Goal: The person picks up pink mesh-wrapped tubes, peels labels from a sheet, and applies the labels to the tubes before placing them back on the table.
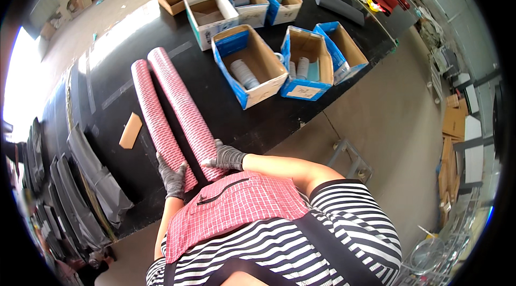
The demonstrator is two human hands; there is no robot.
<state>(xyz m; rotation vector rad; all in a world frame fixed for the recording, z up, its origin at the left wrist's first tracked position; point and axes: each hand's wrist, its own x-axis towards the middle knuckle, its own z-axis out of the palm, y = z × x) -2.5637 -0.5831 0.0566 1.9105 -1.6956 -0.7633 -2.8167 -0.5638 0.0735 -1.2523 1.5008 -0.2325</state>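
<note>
Toward the near edge of the black table, the left pink roll is being clasped by the left hand, the right pink roll by the right hand. Both seem fully wound; what is being left undone cannot be told.

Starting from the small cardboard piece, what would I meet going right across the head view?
Cardboard piece, left pink roll, right pink roll, nearer row's left box, its middle box, its right box.

2 pink rolls, 6 blue or white boxes, 1 tan piece, 1 grey roll
</note>
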